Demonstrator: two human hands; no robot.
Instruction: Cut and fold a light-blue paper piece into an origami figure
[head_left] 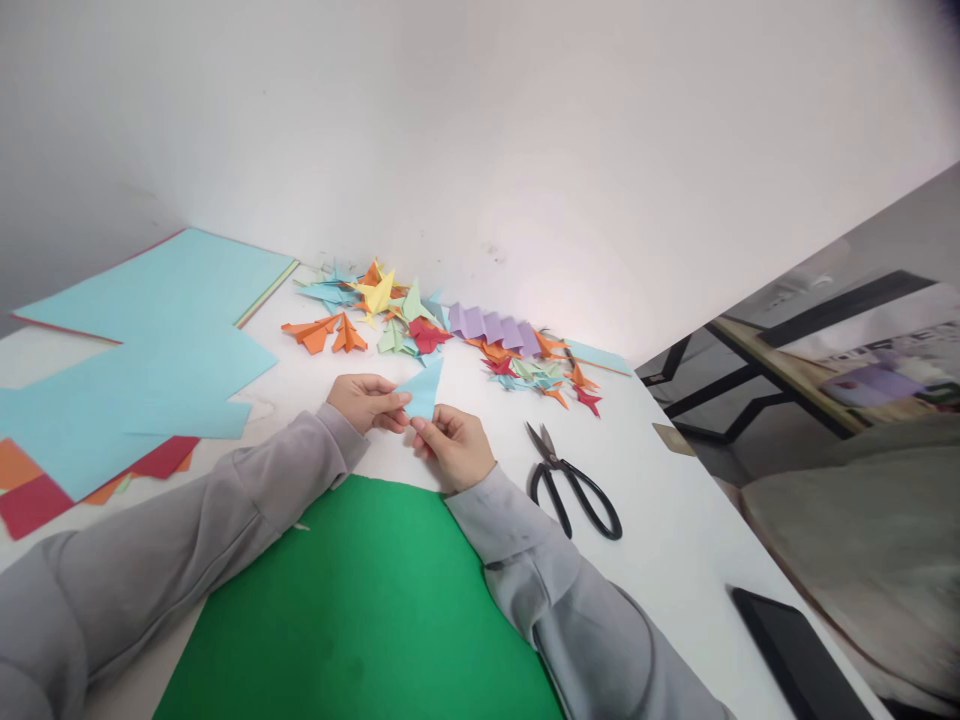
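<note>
I have a small light-blue triangle of folded paper (424, 388) up in front of me, its sharp tip standing toward one o'clock. My left hand (367, 402), at its nine o'clock, is closed in a pinch on the side edge, thumb on top; my right hand (454, 447), at five o'clock, has thumb and fingertips closed on the bottom corner. How many layers lie between them I can't tell.

I expect it to weigh next to nothing and to be crisp rather than floppy — stiff along a fold, easily dented across a flat face. It shouldn't slip much in dry fingers, but a hard squeeze could leave a stray crease, and that thin tip looks easiest to bend. Best held lightly by edges and corners, I'd say.

Below, toward seven o'clock, lies a large flat green sheet (360, 600); black-handled metal scissors (556, 462) rest at four o'clock.
</note>
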